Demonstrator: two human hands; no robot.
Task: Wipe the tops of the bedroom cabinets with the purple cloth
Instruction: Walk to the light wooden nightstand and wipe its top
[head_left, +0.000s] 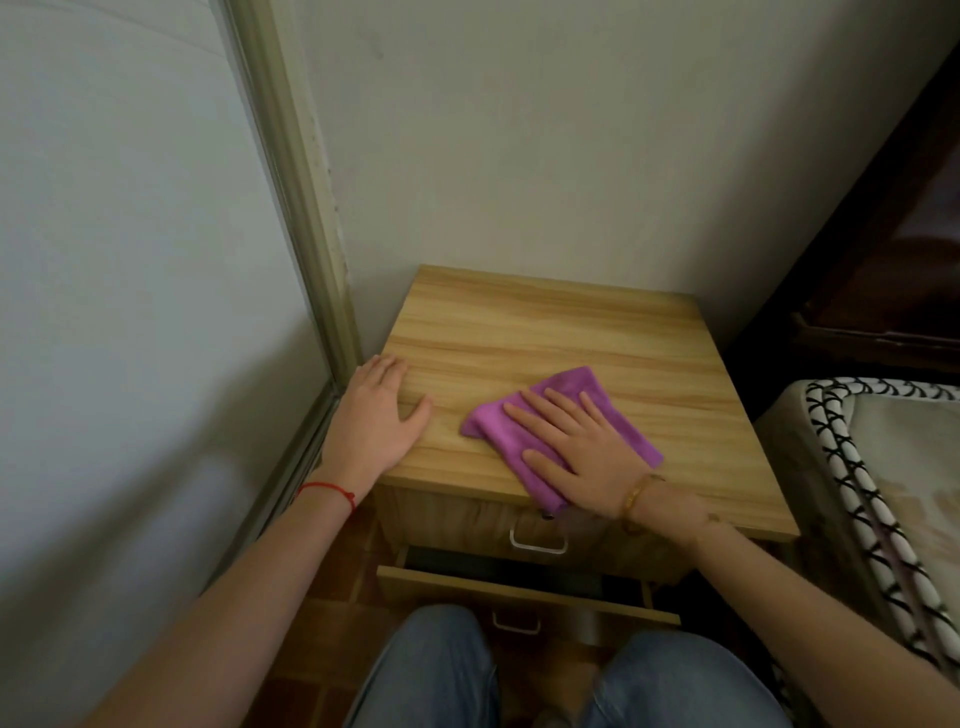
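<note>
At centre left of the frame the left hand (378, 410) rests flat on the wooden cabinet (545, 332) top's left edge, fingers straight. Right of it, the right hand (582, 447) presses the purple cloth (524, 462) under spread, straight fingers near the front edge. The lower drawer (524, 597) stands open.

Both hands on the wooden bedside cabinet, the right one flat on the purple cloth.

The right hand (582, 447) lay with straight, spread fingers on the purple cloth (561, 415), pressing it onto the cabinet top (545, 338) near the front edge. The left hand (379, 410) rested flat on the top's left front corner, well apart from the cloth. Below, the lower drawer (524, 592) stood pulled out. A mattress (893, 467) lay just right of the cabinet.
</note>
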